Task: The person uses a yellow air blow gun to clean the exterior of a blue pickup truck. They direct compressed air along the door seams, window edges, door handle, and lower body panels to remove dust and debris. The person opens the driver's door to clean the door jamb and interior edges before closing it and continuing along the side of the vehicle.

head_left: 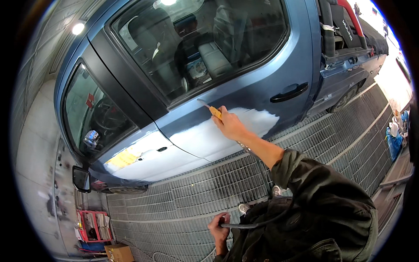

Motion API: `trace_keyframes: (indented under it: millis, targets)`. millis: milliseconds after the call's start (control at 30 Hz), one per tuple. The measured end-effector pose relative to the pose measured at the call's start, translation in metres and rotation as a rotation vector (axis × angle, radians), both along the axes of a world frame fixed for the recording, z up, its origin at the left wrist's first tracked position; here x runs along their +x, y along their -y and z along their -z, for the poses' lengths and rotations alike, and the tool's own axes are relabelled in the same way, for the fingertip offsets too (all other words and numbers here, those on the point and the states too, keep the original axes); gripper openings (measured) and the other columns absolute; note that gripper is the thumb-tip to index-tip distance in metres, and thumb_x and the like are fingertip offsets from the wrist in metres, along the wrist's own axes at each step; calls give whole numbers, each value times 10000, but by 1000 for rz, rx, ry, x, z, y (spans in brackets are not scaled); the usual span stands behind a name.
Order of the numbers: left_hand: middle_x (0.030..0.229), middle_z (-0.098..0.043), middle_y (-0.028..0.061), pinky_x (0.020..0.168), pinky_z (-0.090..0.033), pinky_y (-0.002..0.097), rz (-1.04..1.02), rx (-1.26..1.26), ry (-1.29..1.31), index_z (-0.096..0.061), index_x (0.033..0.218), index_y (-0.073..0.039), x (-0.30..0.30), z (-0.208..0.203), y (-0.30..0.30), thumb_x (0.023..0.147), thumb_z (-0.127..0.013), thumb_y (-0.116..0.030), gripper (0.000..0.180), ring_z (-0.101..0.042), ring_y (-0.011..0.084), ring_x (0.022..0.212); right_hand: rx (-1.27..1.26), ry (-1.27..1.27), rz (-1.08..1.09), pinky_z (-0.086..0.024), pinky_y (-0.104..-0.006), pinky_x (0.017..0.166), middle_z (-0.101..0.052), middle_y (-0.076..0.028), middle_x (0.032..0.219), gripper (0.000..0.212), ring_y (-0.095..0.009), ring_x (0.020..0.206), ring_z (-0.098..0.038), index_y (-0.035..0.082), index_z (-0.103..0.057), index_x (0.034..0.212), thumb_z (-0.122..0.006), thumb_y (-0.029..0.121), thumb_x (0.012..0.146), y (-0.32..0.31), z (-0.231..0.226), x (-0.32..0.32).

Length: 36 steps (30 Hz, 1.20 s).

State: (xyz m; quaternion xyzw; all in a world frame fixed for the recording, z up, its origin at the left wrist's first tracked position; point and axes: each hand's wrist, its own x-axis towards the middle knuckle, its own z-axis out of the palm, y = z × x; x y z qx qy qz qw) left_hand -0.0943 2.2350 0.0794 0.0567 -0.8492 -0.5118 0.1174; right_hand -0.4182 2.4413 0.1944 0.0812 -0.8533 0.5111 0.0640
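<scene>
1. Dark jacket sleeve [323, 187], nearest the camera, comes in from 4 o'clock to the right hand [231, 125], closed round a yellow-handled tool [215, 112].
2. That tool juts toward 10 o'clock from the fingers, its thin end over the blue door [253, 94]; whether they touch, I cannot tell.
3. Behind the right hand spreads a white patch [259, 121]; the black handle [289, 93] sits at 2 o'clock.
4. Well apart, at 6 o'clock from the tool, the left hand [217, 226] curls round a grey hose [246, 226].
</scene>
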Motion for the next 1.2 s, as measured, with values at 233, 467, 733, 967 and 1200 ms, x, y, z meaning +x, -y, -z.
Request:
trace_keyframes:
  millis: [233,467,733,967,1200]
  targets:
    - [551,-553,4,504,-389,237,-31,8,12,-712,886,-38,6,3,-3,781,-755,-44,114,-478,47,531,24,-28,-36,-466,-530,644,-626,-254,750,366,-463,711,-610,-23,-432,1035,-507,328,967,31,-1,-7]
    - [573,-571,38,516,-414,247,-63,-18,-57,-714,895,-39,8,-6,-9,781,-756,-47,122,-509,84,518,58,-106,-164,-473,-538,649,-636,-253,760,383,-457,716,-621,-29,-434,1034,-523,335,954,54,2,-19]
    - [580,-591,54,520,-429,253,-111,11,-4,-714,887,-34,19,-9,-3,793,-748,-53,101,-533,89,522,113,-95,-179,-498,-528,680,-655,-250,798,367,-446,750,-636,-14,-437,1077,-513,324,959,86,-9,-24]
    - [588,-599,52,529,-439,248,-160,18,-23,-718,874,-37,29,-1,10,780,-759,-49,103,-539,73,545,215,-212,-86,-496,-517,630,-652,-211,798,314,-420,719,-637,16,-432,1004,-515,316,965,100,-20,-24]
    - [587,-593,45,531,-446,244,-182,20,-25,-717,881,-37,30,5,24,770,-769,-54,125,-523,67,541,375,-473,10,-536,-440,592,-633,-183,819,299,-367,660,-653,10,-450,1006,-594,258,921,105,-81,-27]
